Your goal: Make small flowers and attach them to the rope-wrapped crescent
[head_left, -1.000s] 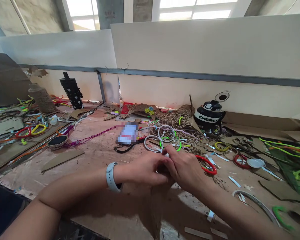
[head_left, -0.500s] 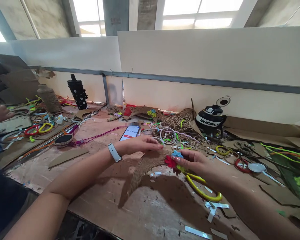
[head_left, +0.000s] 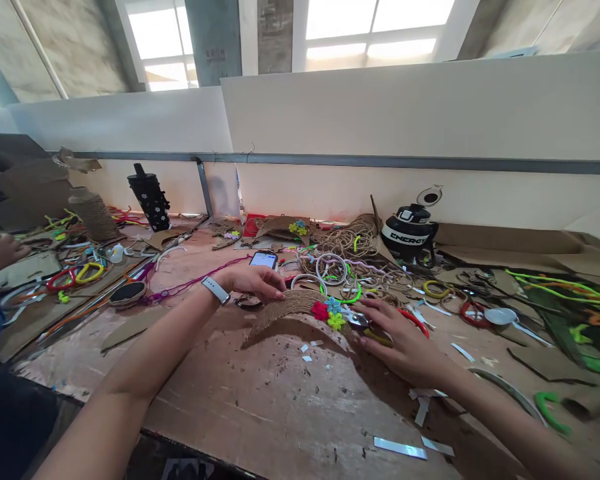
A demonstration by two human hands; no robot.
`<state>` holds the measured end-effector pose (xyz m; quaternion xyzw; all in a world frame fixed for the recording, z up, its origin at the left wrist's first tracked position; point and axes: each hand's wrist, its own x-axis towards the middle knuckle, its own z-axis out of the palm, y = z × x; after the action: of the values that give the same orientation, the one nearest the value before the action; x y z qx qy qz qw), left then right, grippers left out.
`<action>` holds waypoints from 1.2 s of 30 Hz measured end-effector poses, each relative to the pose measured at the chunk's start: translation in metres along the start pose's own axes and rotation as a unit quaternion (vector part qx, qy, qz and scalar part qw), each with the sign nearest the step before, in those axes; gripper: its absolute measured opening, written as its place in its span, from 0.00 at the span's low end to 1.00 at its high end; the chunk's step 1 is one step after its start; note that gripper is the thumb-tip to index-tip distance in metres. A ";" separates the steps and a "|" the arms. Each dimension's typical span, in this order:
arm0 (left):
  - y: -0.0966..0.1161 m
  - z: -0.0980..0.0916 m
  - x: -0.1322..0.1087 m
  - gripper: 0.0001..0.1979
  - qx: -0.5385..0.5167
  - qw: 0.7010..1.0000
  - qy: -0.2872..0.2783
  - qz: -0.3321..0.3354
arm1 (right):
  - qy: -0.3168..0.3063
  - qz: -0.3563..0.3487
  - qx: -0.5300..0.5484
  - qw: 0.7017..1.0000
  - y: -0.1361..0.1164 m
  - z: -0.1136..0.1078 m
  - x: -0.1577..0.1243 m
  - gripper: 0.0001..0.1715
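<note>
My left hand point(head_left: 260, 283), a watch on its wrist, pinches the upper edge of a curved crescent piece point(head_left: 290, 305) covered in rows of brown twine. Red, blue and yellow-green flowers point(head_left: 336, 321) sit at the crescent's right end. Just right of them, my right hand point(head_left: 397, 337) is closed around scissors point(head_left: 356, 319) with a red and a yellow handle, their metal part pointing toward the flowers. Part of the handles is hidden by my fingers. The crescent stands arched above the tabletop.
A phone point(head_left: 264, 259) lies behind my left hand. Tangled twine and rings point(head_left: 333, 269) cover the table's middle back, near a black bottle point(head_left: 410, 233). Tape strips point(head_left: 400, 448) lie at the front right. A co-worker's hand point(head_left: 0, 253) is at far left, near other scissors point(head_left: 63, 279).
My right hand has let go of the flowers and moved slightly right and down with the scissors. The crescent has turned flatter, its flowers now uncovered. My left hand shifted left.
</note>
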<state>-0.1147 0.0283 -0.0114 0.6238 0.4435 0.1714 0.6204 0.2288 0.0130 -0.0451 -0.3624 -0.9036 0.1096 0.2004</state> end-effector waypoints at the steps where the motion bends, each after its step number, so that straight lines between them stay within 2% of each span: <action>1: 0.000 -0.002 -0.002 0.24 0.003 1.000 0.006 0.000 | -0.008 -0.027 -0.040 0.999 0.005 0.005 -0.003 0.28; 4: 0.000 -0.004 -0.004 0.24 0.010 1.000 0.019 0.004 | 0.021 -0.052 -0.122 0.991 0.020 0.017 -0.006 0.22; 7: -0.003 0.003 0.002 0.24 0.015 1.000 0.024 0.009 | 0.047 -0.015 -0.188 0.981 0.036 0.020 -0.001 0.20; 10: -0.010 0.020 0.017 0.24 0.029 0.999 0.030 0.034 | 0.069 0.037 -0.220 0.972 0.055 0.016 0.004 0.20; 14: -0.020 0.051 0.040 0.23 0.106 0.987 0.089 0.081 | 0.109 0.101 -0.239 0.960 0.075 0.008 0.003 0.21; 17: -0.019 0.069 0.044 0.22 0.152 0.975 0.131 0.097 | 0.125 0.120 -0.237 0.956 0.077 0.004 -0.003 0.21; 20: -0.012 0.079 0.037 0.22 0.231 0.945 0.197 0.123 | 0.138 0.123 -0.220 0.958 0.069 -0.002 -0.007 0.21; 21: -0.009 0.081 0.034 0.23 0.290 0.922 0.222 0.130 | 0.139 0.118 -0.210 0.960 0.065 -0.004 -0.008 0.21; 23: -0.007 0.084 0.029 0.26 0.394 0.880 0.232 0.127 | 0.130 0.099 -0.185 0.969 0.055 -0.006 -0.008 0.21; 24: -0.007 0.086 0.028 0.27 0.430 0.866 0.224 0.124 | 0.121 0.087 -0.170 0.974 0.049 -0.007 -0.008 0.21; 26: -0.008 0.087 0.027 0.27 0.445 0.862 0.211 0.122 | 0.101 0.068 -0.141 0.982 0.039 -0.007 -0.008 0.21; 28: -0.007 0.085 0.026 0.21 0.421 0.864 0.237 0.139 | 0.090 0.060 -0.121 0.987 0.031 -0.008 -0.008 0.21; 31: -0.003 0.076 0.024 0.14 0.345 0.856 0.338 0.182 | 0.088 0.069 -0.103 0.988 0.028 -0.009 -0.009 0.21; 33: 0.003 0.067 0.020 0.15 0.281 0.841 0.410 0.212 | 0.091 0.077 -0.094 0.988 0.029 -0.009 -0.009 0.21; 36: 0.011 0.048 0.011 0.20 0.206 0.817 0.476 0.249 | 0.093 0.077 -0.084 0.989 0.032 -0.008 -0.009 0.20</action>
<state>-0.0684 0.0087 -0.0136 0.6667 0.5379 0.5006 0.1245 0.2576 0.0299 -0.0516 -0.4549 -0.8566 0.0140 0.2431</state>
